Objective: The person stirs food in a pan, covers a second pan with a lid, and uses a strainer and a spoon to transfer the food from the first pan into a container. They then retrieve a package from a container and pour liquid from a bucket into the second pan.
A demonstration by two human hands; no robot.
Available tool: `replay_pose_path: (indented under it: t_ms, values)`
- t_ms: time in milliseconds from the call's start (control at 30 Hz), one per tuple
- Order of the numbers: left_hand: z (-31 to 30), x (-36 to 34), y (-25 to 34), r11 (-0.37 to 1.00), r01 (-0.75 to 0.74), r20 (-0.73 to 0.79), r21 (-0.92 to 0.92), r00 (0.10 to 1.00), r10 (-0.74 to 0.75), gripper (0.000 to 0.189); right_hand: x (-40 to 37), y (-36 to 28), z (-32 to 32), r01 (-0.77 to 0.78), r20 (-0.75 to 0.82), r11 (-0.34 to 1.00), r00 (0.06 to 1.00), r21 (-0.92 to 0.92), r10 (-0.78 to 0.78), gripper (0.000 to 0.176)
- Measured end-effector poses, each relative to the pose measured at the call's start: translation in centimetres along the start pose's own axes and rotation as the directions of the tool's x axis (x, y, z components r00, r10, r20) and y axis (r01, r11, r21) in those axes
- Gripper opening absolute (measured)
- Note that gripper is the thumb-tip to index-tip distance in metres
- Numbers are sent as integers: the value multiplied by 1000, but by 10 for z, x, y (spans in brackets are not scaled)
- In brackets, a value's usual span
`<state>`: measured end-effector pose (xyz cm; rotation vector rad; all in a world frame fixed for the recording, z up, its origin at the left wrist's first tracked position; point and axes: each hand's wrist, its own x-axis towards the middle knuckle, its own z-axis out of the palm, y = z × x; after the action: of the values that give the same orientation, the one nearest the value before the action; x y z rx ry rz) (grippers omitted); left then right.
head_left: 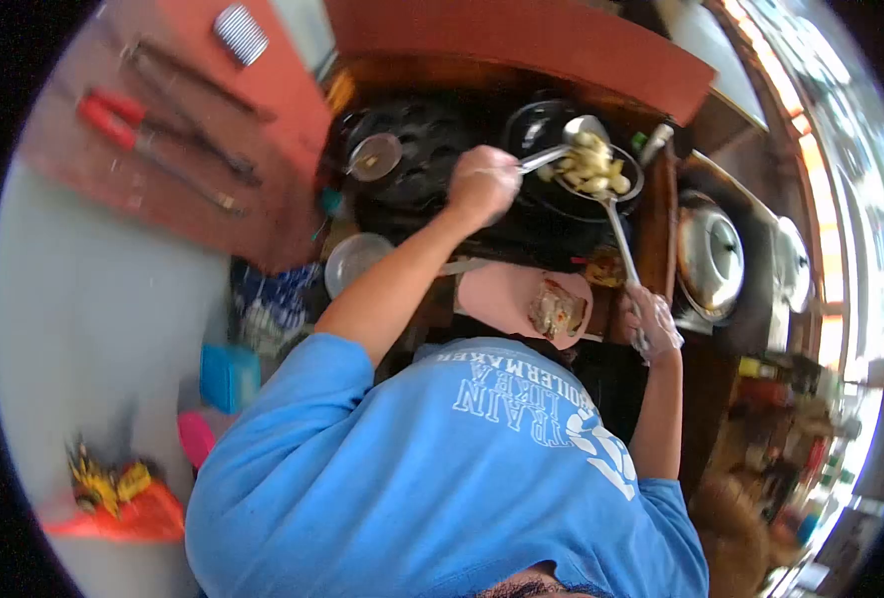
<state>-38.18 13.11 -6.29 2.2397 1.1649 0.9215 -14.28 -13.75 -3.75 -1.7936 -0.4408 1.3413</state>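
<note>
My left hand, in a thin clear glove, is closed around the handle of a metal ladle. The ladle's round end touches a heap of pale, chunky food pieces. Those pieces sit in the round head of a long-handled skimmer. My right hand, also gloved in clear plastic, grips the skimmer's handle near its lower end. Beneath both tools lies a dark pan, partly hidden by the food. The exact kind of food is too blurred to tell.
A dark pan with round hollows is at left, with a small round dish over it. Nearer me are a pink cutting board bearing a plastic-wrapped bundle and a clear bowl. Red-handled tongs and a lidded pot flank these.
</note>
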Motion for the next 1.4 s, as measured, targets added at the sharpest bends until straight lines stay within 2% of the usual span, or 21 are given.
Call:
replay_pose_path:
  t_ms: [33, 67, 100, 200, 267, 400, 433, 533, 567, 700, 767, 867, 933, 1000, 1033, 1100, 1200, 1233, 1300, 1333, 1400]
  values:
    - [-13, -6, 22, 992, 120, 85, 46, 989, -123, 20, -2, -2, 2, -15, -6, 1000, 1000, 5, 15, 38]
    - [-1, -12, 16, 989, 129, 56, 75, 990, -133, 20, 3, 3, -1, -22, 31, 999, 999, -28, 23, 38]
    - [-2, -16, 24, 975, 138, 123, 176, 979, -161, 22, 10, 10, -6, -26, 53, 999, 998, -45, 28, 38]
    - [7, -34, 23, 963, 102, 32, 248, 993, -113, 21, 24, 31, -17, -11, 97, 996, 995, -86, 19, 38]
    - [8, -42, 23, 943, -85, -37, 322, 994, 103, 20, 27, 36, -20, -35, 111, 999, 993, 0, 35, 38]
    - [12, -44, 19, 902, -127, -145, 413, 969, 202, 21, 34, 39, -33, -7, 89, 989, 996, -150, 21, 36]
    - [10, -41, 20, 886, -52, -152, 460, 979, 136, 23, 35, 42, -36, -11, 147, 995, 989, -95, 25, 35]
    - [-4, -33, 25, 887, 52, -236, 459, 970, 65, 30, 35, 38, -37, -9, 90, 991, 996, -135, 22, 34]
    - [-13, -32, 33, 892, 112, -215, 438, 976, -18, 28, 35, 38, -39, 0, 113, 991, 994, -134, 15, 34]
    - [-28, -18, 38, 773, 104, -88, 625, 994, -62, 20, 14, 15, -33, 22, 104, 989, 995, -143, -7, 33]
    - [-35, -9, 54, 729, 191, 6, 657, 966, -258, 18, 21, 15, -40, 33, 115, 995, 993, -99, -22, 32]
    - [-44, -2, 83, 693, 182, 85, 697, 939, -332, 17, 14, 1, -44, 53, 148, 990, 989, -132, -33, 33]
    - [-48, 1, 99, 699, 301, 111, 648, 871, -478, 17, 11, -7, -49, 55, 139, 990, 990, -129, -37, 33]
    - [-40, 6, 93, 693, 329, 139, 641, 839, -527, 17, 6, -17, -51, 77, 129, 986, 990, -149, -58, 31]
    - [-33, 9, 82, 679, 373, 157, 632, 797, -583, 18, 6, -21, -54, 73, 119, 987, 991, -140, -57, 31]
    - [-6, 9, 31, 711, 407, 122, 574, 816, -566, 19, 5, -25, -58, 112, 127, 978, 988, -178, -90, 32]
    - [8, 9, 21, 700, 638, 137, 321, 700, -701, 23, -1, -27, -61, 116, 96, 975, 990, -191, -99, 34]
    - [13, 9, 22, 704, 635, 139, 318, 703, -697, 23, -3, -30, -62, 120, 86, 972, 991, -203, -104, 36]
    - [15, 9, 34, 570, 784, 178, 247, 542, -822, 22, -15, -35, -61, 105, 67, 975, 993, -197, -94, 35]
    - [80, 8, -80, 638, 767, 201, -63, 636, -745, 20, -20, -36, -61, 89, 53, 978, 995, -190, -81, 35]
    - [53, 1, -7, 670, 742, 162, -22, 664, -730, 19, -28, -33, -61, 115, 35, 977, 993, -181, -110, 36]
